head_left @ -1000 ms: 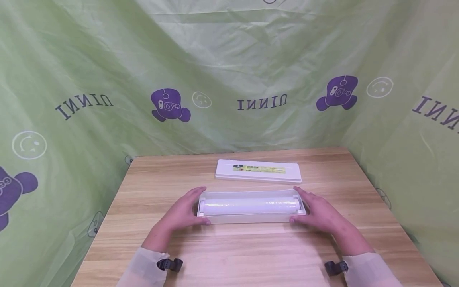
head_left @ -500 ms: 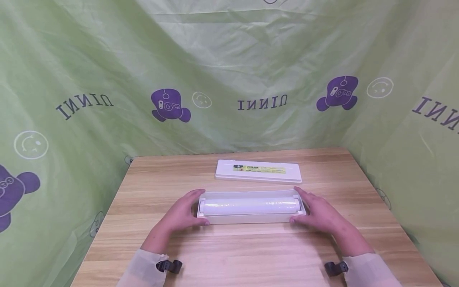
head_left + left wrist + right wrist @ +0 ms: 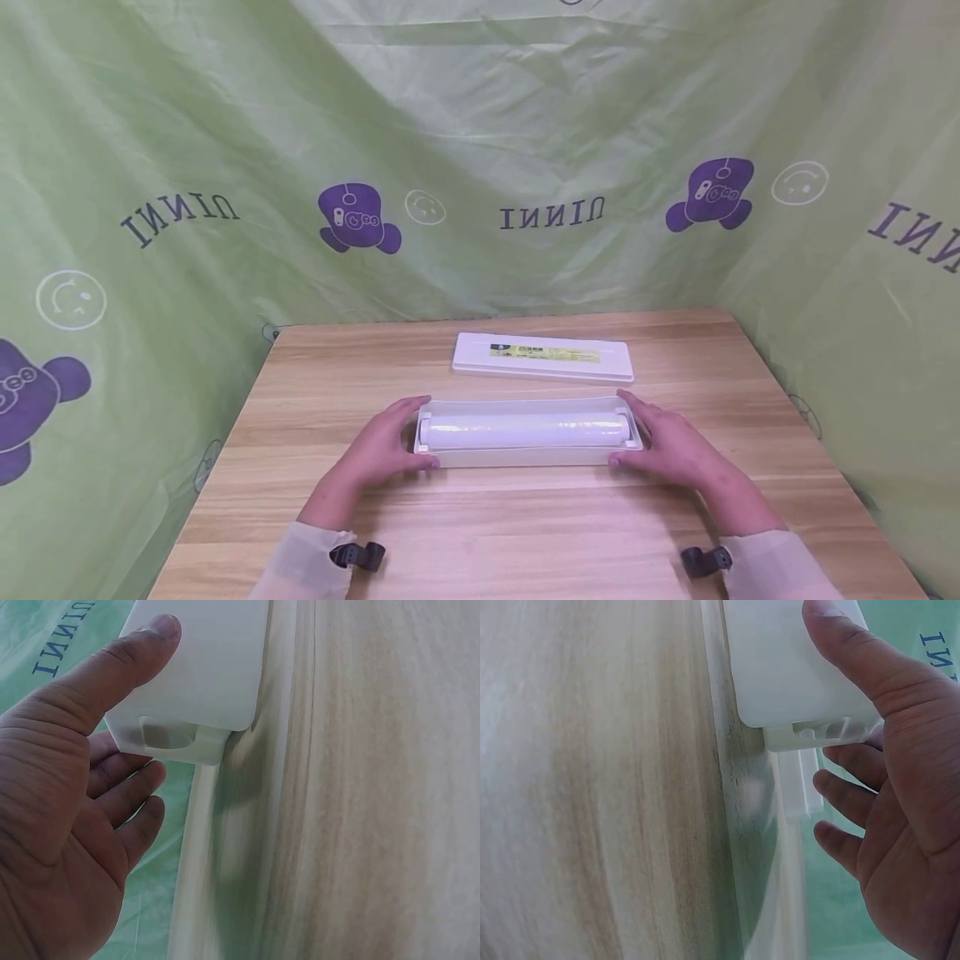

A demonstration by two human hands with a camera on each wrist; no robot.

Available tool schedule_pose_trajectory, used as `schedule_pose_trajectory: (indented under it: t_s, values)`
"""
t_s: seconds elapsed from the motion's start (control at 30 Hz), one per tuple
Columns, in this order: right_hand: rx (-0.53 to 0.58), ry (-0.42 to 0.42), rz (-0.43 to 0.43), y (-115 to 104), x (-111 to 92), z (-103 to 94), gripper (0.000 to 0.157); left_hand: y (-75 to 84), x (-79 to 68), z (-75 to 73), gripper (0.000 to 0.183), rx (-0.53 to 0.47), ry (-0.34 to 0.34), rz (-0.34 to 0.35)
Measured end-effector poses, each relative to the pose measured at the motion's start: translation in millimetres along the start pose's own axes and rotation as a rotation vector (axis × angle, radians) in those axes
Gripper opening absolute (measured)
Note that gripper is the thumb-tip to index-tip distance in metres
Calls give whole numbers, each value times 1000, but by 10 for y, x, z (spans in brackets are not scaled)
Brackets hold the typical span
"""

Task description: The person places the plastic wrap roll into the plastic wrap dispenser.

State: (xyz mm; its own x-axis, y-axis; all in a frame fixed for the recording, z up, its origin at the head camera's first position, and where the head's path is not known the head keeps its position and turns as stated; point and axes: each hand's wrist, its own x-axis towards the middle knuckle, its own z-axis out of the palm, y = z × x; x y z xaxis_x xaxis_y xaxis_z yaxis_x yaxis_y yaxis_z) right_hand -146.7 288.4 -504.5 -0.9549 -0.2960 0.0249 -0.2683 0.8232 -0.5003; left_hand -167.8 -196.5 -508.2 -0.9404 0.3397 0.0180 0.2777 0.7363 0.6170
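Observation:
A long white plastic box [image 3: 525, 457] stands lidless on the table, its top side open. Inside lies a roll of cling film [image 3: 525, 430], shiny along its length. At the box's left end my left hand [image 3: 375, 446] grips it, thumb on the near wall and index finger at the far corner. My right hand [image 3: 678, 450] holds the right end in the same way. In the left wrist view the thumb presses the box's near face [image 3: 202, 667], other fingers loosely bent below the end. The right wrist view shows a similar grasp on the near face [image 3: 780, 667].
Behind the box a white lid [image 3: 472, 357] with a yellow and black label lies flat on the wooden table [image 3: 360, 358]. Green printed cloth [image 3: 480, 125] hangs behind the table and along both sides. Each wrist wears a black camera strap.

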Motion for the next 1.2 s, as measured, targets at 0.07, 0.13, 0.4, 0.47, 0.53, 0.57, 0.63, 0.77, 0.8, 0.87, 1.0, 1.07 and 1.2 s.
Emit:
schedule_pose_trajectory:
  t_s: [0.07, 0.13, 0.4, 0.47, 0.53, 0.57, 0.63, 0.77, 0.8, 0.87, 1.0, 1.07, 1.2]
  values:
    - [1, -4, -3, -7, -2, -8, 117, -1, -2, 2, 112, -4, 1, -3]
    - [3, -7, -3, -18, -3, -19, 116, -2, -1, 5, 113, -13, 1, -6]
    - [19, -24, -25, 17, 5, -57, 117, 2, 6, 25, 112, -39, 4, -22]
    - [30, -27, -33, 31, 9, -63, 117, -8, 7, 29, 112, -44, 6, -26]
    - [38, -30, -39, 40, 10, -69, 117, -18, 8, 32, 111, -48, 7, -29]
    - [41, -31, -40, 46, 11, -71, 117, -22, 7, 31, 112, -51, 8, -30]
    - [46, -33, -43, 56, 14, -73, 116, -25, 8, 29, 112, -57, 8, -32]
    - [52, -36, -53, 68, 22, -86, 115, -22, 5, 24, 112, -62, 10, -28]
    - [55, -38, -54, 67, 24, -92, 115, -24, 6, 25, 112, -62, 12, -25]
    - [61, -45, -53, 70, 26, -104, 114, -24, 6, 26, 112, -62, 14, -21]
    - [58, -42, -58, 67, 37, -130, 109, -24, 4, 28, 112, -63, 20, -16]
    - [47, -34, -72, 68, 49, -142, 105, -23, 3, 28, 112, -65, 21, -15]
    - [32, -17, -89, 59, 69, -169, 96, -32, -1, 28, 111, -64, 20, -16]
